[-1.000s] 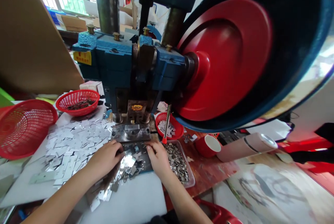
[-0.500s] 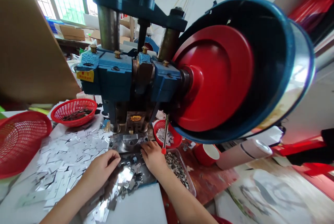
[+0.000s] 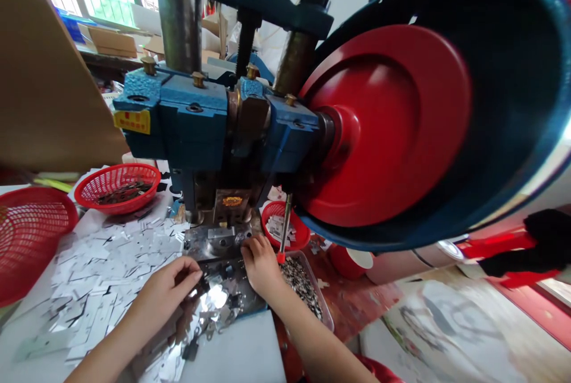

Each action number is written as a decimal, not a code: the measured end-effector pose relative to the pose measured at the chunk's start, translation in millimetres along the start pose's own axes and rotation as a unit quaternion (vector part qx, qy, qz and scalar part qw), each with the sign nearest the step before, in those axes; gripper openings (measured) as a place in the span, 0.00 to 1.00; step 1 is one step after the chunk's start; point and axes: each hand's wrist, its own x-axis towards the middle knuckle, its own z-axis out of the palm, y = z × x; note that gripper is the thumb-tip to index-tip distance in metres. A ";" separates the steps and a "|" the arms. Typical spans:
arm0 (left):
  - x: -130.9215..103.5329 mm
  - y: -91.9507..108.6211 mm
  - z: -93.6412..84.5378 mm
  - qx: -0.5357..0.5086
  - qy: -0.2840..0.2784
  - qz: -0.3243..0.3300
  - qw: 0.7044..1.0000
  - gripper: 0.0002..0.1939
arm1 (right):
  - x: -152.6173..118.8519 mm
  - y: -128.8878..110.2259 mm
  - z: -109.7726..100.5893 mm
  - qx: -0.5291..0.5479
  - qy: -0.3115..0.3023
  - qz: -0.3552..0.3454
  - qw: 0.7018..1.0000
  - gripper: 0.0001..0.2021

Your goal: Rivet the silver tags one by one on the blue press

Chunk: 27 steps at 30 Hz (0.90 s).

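Note:
My left hand point(image 3: 172, 285) is closed in a pinch at the left front of the metal die point(image 3: 220, 241); what its fingertips hold, if anything, is too small to name. At the die's right front edge rests my right hand point(image 3: 263, 267), fingers curled together, their tips partly hidden. Between both hands, shiny stamped metal pieces point(image 3: 218, 303) lie heaped on a dark plate. The blue press point(image 3: 191, 133) stands over the die, its punch block raised above it. Flat metal strips point(image 3: 98, 276) are spread beside my left forearm.
Red baskets, one with dark pieces point(image 3: 118, 190) and another point(image 3: 33, 234), stand at left. Behind my right hand are a red basket point(image 3: 285, 225), a red-tipped lever point(image 3: 285, 228) and a clear tub of small scraps point(image 3: 306, 288). A large red flywheel point(image 3: 392, 127) overhangs the right side.
The view has shifted closer to the press. My left hand has drawn slightly left from the die. My right hand's fingers look more curled at the die's edge.

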 end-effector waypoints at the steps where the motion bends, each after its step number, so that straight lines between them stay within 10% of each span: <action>1: 0.0 1.1 -0.2 -0.006 0.007 0.001 1.000 0.12 | 5.9 -4.1 -0.7 0.018 0.007 0.004 1.000 0.07; 17: 33.6 19.5 -19.6 -0.020 0.091 0.043 0.995 0.17 | 65.8 -12.3 27.0 0.222 -0.066 0.165 0.959 0.07; 27: 57.0 29.0 -16.7 0.037 0.138 0.047 0.989 0.16 | 68.7 -13.2 14.3 0.159 -0.074 0.110 0.978 0.06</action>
